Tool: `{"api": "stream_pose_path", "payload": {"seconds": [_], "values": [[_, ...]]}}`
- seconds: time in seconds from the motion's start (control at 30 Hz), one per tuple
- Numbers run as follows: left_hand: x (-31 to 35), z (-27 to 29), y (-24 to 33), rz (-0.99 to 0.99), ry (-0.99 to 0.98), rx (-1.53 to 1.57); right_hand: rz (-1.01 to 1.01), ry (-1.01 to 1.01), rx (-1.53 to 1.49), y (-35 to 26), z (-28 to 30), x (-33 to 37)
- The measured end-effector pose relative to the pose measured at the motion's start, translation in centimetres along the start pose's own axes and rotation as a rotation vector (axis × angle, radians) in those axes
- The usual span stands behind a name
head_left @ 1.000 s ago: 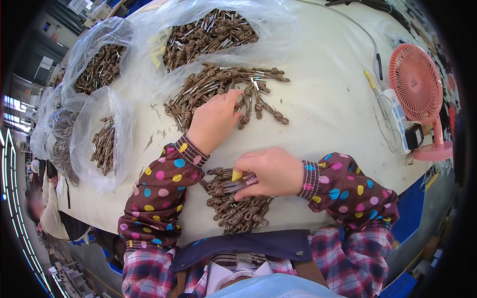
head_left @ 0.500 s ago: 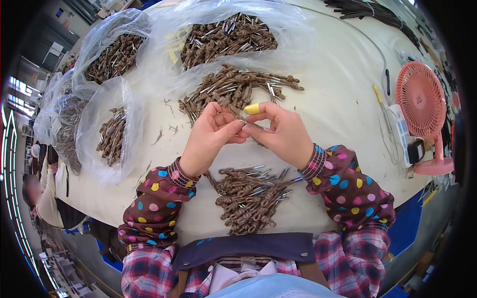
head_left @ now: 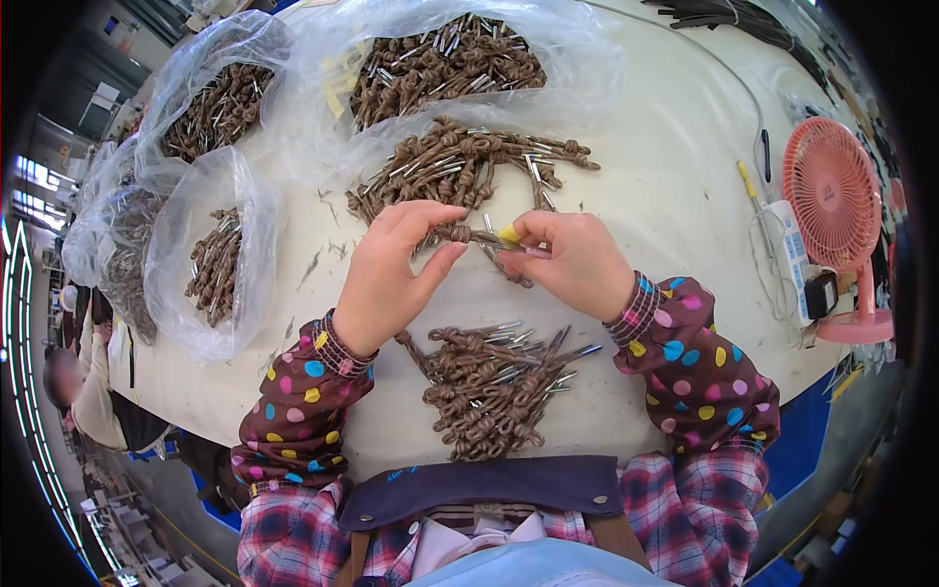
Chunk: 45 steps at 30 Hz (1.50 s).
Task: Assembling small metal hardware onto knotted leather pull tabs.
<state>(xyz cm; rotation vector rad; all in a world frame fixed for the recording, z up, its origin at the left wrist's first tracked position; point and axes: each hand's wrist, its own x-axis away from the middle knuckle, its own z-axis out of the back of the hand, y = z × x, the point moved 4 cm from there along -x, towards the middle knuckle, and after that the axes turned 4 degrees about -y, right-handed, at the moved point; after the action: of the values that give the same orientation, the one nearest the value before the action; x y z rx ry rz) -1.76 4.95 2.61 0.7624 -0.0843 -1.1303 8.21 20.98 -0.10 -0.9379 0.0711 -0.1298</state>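
Note:
In front of me, a brown knotted cord [head_left: 460,234] with metal tips stretches between my hands. My right hand [head_left: 572,260] pinches its tip end, and a yellow wrap shows on one of that hand's fingers. At the cord's knotted end is my left hand [head_left: 389,274], its thumb and fingers spread apart; some of its fingers are hidden. Just beyond both hands lies a loose heap of similar cords [head_left: 440,166]. Closer to my body is a second pile of knotted cords [head_left: 484,391], many metal tips pointing up and right.
Clear plastic bags of cords [head_left: 450,73] stand at the back and left, one a smaller open bag [head_left: 256,284]. On the right are a pink fan [head_left: 829,196], a white power strip [head_left: 785,249] and a yellow-handled tool [head_left: 745,184]. Dark strips [head_left: 719,15] lie far right.
My left hand has moved left and its thumb and fingers have spread. My right hand has shifted slightly right, still pinching the cord, which is now more exposed between the hands.

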Motion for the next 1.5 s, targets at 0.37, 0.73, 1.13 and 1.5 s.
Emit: {"api": "stream_pose_path", "payload": {"seconds": [0.37,0.73,1.13,1.5], "values": [[0.1,-0.6,0.2,-0.061,0.014,-0.122,0.118,0.175,0.014,-0.7,0.1,0.4],[0.5,-1.4,-0.9,0.067,0.008,0.255,-0.034,-0.003,-0.332,-0.3,-0.6,0.0],[0.6,-2.0,-1.7,0.378,-0.131,0.391,0.356,0.319,0.539,-2.5,-0.3,0.9],[0.5,-2.4,-1.2,0.359,-0.129,0.37,0.473,0.328,0.668,-2.9,-0.8,1.0]]}}
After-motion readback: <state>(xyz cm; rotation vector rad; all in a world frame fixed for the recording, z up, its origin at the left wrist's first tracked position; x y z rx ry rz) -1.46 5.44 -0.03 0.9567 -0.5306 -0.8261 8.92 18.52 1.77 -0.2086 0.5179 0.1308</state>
